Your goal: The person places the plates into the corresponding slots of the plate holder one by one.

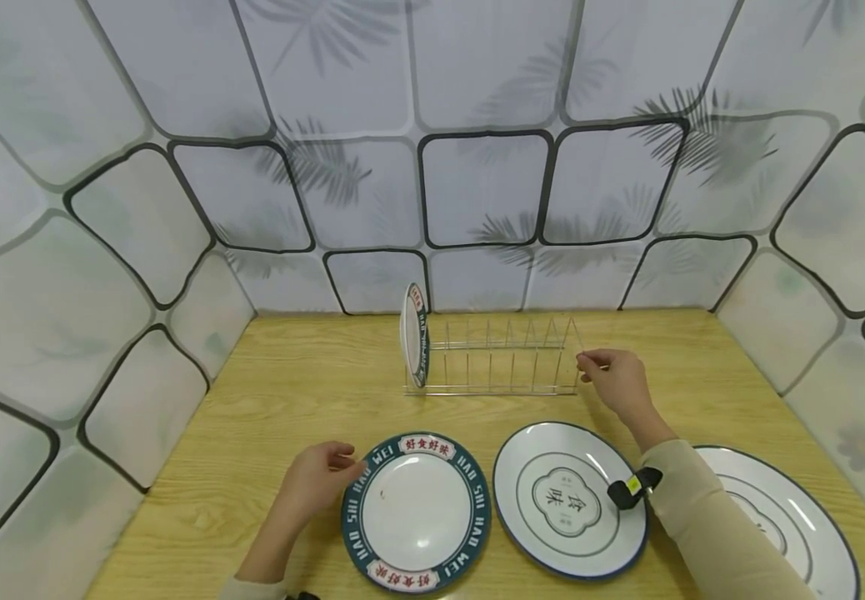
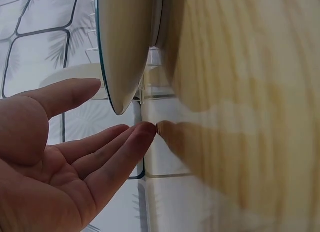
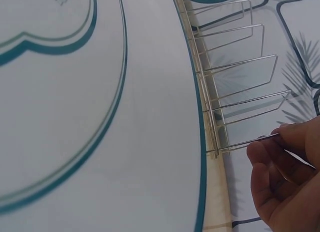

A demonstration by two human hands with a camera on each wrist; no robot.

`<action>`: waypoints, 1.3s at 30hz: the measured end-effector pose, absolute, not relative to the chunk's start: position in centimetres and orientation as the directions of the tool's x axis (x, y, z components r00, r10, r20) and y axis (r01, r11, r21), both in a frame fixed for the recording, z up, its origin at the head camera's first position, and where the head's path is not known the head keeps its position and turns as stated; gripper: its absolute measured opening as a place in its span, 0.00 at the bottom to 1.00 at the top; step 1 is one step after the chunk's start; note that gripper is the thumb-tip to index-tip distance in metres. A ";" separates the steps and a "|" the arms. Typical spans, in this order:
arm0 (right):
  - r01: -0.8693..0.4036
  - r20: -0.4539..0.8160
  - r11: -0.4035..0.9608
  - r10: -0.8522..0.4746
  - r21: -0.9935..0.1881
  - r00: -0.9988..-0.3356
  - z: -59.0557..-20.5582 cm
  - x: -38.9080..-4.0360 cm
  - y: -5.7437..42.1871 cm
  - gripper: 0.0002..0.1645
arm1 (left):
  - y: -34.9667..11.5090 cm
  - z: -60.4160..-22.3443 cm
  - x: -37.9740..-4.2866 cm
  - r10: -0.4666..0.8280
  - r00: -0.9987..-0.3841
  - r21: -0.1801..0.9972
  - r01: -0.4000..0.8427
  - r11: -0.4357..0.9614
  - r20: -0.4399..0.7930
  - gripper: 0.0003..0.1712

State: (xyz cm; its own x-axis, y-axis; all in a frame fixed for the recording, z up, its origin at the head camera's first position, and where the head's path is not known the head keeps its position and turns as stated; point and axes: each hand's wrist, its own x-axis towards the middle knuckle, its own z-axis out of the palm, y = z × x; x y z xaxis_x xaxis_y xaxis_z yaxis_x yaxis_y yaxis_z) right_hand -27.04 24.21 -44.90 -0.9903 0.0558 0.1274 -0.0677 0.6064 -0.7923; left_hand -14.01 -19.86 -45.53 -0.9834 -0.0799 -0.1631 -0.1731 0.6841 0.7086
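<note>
At the left edge of a green-rimmed plate lying on the table, my left hand has its thumb at the rim. In the left wrist view, the fingers reach out loosely below the plate's edge, not curled round it. My right hand pinches the right end wire of a metal dish rack between thumb and fingertips, which shows closely in the right wrist view at the rack's end wire. A smaller-looking patterned plate stands upright in the rack's left end.
Right of the green-rimmed plate lies a white plate with a blue edge. Another white plate lies farther right, partly hidden by my right sleeve. Patterned walls border the wooden table at the back and sides.
</note>
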 end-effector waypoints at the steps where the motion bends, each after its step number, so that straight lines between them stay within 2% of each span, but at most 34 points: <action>1: -0.069 0.129 0.608 0.055 -0.791 -0.990 -44.9 -27.0 24.2 0.19 | -19.9 -45.6 -14.0 -0.075 -0.983 0.709 -0.174 0.684 -0.169 0.24; 14: -0.079 0.136 0.614 0.046 -0.785 -0.990 -44.7 -26.8 24.2 0.19 | -19.4 -45.5 -14.1 0.006 -0.969 0.719 -0.180 0.672 -0.248 0.19; 23: -0.066 0.116 0.610 0.043 -0.790 -0.992 -44.6 -26.6 24.1 0.20 | -19.5 -45.7 -14.5 -0.026 -0.957 0.686 -0.225 0.692 -0.287 0.15; 39: -0.058 0.113 0.607 0.054 -0.793 -0.992 -44.8 -26.7 24.1 0.20 | -20.2 -45.4 -14.4 0.012 -0.962 0.715 -0.195 0.671 -0.273 0.07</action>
State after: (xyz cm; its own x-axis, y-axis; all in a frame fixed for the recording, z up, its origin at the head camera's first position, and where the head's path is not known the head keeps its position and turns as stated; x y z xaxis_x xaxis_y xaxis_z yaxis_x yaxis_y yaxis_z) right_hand -26.68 24.14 -44.78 -0.9921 0.0538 0.1132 -0.0576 0.6068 -0.7928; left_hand -14.38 -20.15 -45.41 -0.9619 0.0118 -0.2733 -0.1950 0.6711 0.7152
